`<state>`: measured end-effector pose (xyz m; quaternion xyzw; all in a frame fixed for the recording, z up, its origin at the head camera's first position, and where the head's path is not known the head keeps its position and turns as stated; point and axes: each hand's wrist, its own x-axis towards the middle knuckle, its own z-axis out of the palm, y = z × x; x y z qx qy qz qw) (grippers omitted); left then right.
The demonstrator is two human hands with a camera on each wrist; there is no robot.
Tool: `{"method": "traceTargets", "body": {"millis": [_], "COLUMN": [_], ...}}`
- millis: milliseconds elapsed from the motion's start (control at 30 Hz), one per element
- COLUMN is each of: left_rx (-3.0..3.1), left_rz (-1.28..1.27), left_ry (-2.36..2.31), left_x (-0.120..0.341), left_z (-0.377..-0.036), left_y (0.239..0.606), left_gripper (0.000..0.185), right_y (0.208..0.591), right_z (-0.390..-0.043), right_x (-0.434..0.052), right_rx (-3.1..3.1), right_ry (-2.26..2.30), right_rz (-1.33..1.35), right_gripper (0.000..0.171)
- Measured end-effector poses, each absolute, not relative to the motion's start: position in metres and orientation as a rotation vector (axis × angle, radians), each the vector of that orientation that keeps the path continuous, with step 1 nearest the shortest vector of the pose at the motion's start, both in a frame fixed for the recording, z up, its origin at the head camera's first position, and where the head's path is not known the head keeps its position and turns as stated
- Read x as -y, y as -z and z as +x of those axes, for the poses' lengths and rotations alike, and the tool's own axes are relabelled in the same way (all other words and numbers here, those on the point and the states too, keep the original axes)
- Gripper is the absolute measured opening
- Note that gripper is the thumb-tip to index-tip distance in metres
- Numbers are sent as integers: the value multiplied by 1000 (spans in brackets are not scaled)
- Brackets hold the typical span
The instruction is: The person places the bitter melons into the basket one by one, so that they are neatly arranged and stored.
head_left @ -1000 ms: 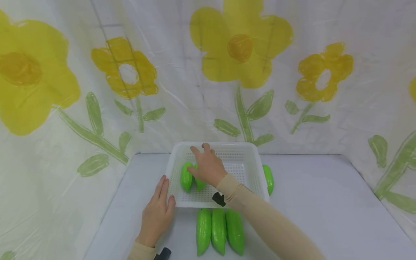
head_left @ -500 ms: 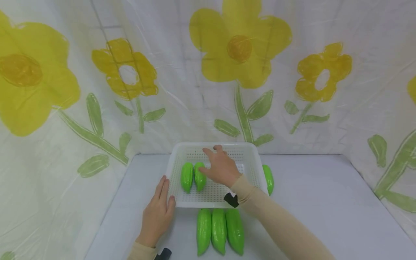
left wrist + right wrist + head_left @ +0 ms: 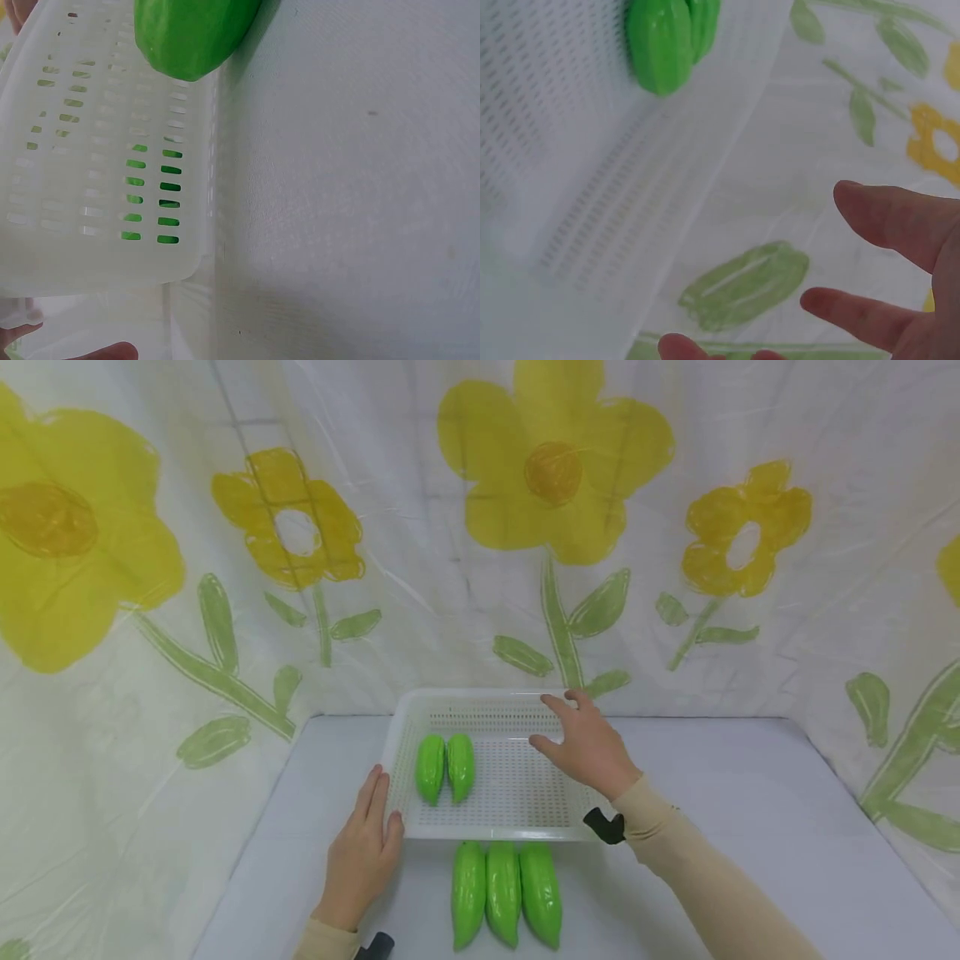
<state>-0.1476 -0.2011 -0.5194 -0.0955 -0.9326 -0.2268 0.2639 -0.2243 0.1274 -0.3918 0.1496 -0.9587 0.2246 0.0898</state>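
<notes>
A white perforated basket (image 3: 517, 827) sits on the table, with two glossy green toy pods (image 3: 446, 767) lying side by side in its left half. Three more green pods (image 3: 504, 893) lie in a row just in front of it. My right hand (image 3: 573, 735) hovers open over the basket's right side, fingers spread, holding nothing. My left hand (image 3: 378, 814) lies flat on the table, its thumb against the basket's front-left corner. The left wrist view shows the basket wall (image 3: 97, 187) and a pod tip (image 3: 191, 37). In the right wrist view are my spread fingers (image 3: 900, 225) and the two basket pods (image 3: 667, 41).
The pale table (image 3: 712, 793) is enclosed at the back and both sides by a white plastic curtain (image 3: 480, 568) printed with yellow flowers. Black wrist straps (image 3: 603, 827) sit on both beige sleeves. Bare tabletop lies right of the basket.
My right hand has let go of the second pod in the basket and moved right, across to the basket's right side. The left hand has stayed put.
</notes>
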Motion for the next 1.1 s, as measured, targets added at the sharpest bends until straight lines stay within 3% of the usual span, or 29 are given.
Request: {"method": "traceTargets", "body": {"millis": [567,833,1100], "left_rx": [2523,2511,2507], "left_rz": [-249,-249,-251], "left_ry": [635,646,647], "left_x": [200,202,201], "left_z": [-147,-147,-147], "left_y": [520,521,523], "left_gripper": [58,58,58], "right_y": [397,409,451], "right_z": [-212,-214,-229], "right_x": [-223,-233,-238], "right_rx": [2846,2869,2959], "right_ry": [-644,-650,-689], "right_rz": [259,250,232], "right_gripper": [62,61,61]}}
